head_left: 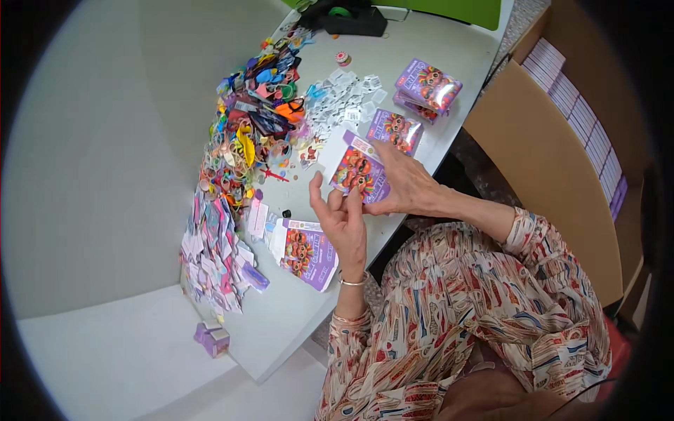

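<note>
A small purple cardboard box (359,174) printed with orange cartoon figures is between my hands, above the table's right part, with white flaps standing out at its upper left. My right hand (406,184) grips it from the right side. My left hand (342,223) holds its lower edge, with a fingertip against the printed face and the index finger raised beside it. An opened-out purple box (307,254) lies below my left hand. Just beyond my right hand lies a filled purple packet (397,131). What the held box contains is hidden.
Colourful small trinkets (260,105) heap along the wall, with folded paper strips (214,252) nearer me. Small white packets (347,98) lie centrally; stacked purple boxes (430,88) stand at the right edge. A black tape dispenser (354,19) is at the back. A large carton (547,161) holds packed boxes.
</note>
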### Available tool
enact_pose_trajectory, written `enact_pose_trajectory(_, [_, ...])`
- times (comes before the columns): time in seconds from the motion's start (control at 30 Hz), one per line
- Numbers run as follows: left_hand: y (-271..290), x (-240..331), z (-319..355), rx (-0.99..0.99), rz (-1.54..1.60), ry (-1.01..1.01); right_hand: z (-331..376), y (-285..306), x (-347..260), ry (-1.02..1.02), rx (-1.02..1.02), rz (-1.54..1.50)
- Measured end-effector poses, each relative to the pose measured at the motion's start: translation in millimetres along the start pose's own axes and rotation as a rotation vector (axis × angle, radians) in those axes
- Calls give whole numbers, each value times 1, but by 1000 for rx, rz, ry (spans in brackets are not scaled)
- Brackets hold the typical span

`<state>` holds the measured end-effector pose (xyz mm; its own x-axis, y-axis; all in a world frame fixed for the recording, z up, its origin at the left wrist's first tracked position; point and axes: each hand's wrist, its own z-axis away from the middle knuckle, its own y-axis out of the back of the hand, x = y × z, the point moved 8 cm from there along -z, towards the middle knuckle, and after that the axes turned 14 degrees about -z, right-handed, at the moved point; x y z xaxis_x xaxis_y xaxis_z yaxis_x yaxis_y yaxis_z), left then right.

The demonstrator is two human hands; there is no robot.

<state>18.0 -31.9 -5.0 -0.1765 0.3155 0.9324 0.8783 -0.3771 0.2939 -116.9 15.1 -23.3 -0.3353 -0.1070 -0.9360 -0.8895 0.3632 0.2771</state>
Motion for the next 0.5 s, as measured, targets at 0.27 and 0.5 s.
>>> enact_pose_trajectory(0.27, [-9,-24,7,-111,66,30,10,9,4,5,-27,-24])
enact_pose_trajectory(0.5, [-7,-26,9,-186,-23,5,15,3,25,-252,-193,-170])
